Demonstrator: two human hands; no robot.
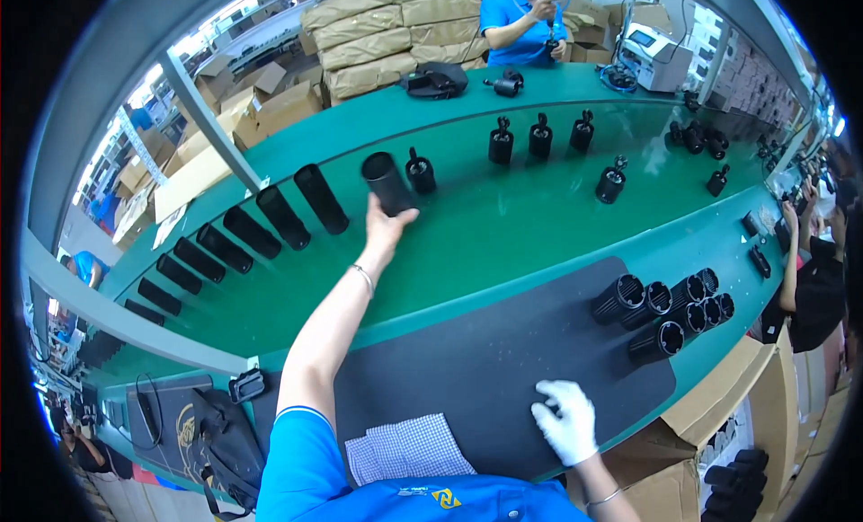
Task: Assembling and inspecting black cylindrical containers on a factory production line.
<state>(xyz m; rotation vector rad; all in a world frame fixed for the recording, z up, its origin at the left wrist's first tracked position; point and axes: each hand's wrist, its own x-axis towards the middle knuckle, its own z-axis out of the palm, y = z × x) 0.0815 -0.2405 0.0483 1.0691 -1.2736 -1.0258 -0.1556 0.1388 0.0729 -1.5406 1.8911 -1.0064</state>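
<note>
My L hand (387,225) grips blk tube (388,182), 11 o'clock, just beside blk cyl. unit (421,176); gloved R hand (566,421) half-open over dk mat (467,360), 5 o'clock.

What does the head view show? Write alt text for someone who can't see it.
A bare left hand grips a black tube over a green surface, right of a row of similar tubes. The white-gloved right hand, empty, is over a dark mat, with ribbed black cups beyond it.
</note>
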